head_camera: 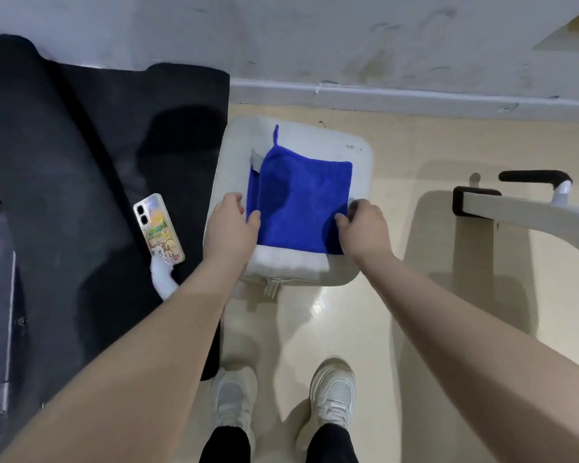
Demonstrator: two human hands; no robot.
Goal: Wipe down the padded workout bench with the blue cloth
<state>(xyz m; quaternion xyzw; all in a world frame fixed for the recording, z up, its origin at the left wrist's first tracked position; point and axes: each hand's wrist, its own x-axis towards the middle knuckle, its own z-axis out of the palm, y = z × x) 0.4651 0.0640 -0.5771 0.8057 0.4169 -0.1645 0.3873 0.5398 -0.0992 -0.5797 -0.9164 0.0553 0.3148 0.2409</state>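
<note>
The blue cloth [301, 202] lies folded flat on the white padded bench [358, 155], covering the middle of the pad, with its small hanging loop pointing toward the wall. Its near left edge sits under the thumb of the left hand [231, 225], whose other fingers curl over the cloth's left side; this hand pinches the cloth's edge. The right hand [365, 228] pinches the near right corner, its thumb on top of the cloth and its fingers curled at the right edge. A strip of bare white pad shows between the cloth's near edge and the wrists.

To the left of the bench, a phone [158, 228] in a cartoon case lies on a black mat [81, 145]. Below, two pale sneakers [333, 396] stand on the glossy beige floor [432, 295].
</note>
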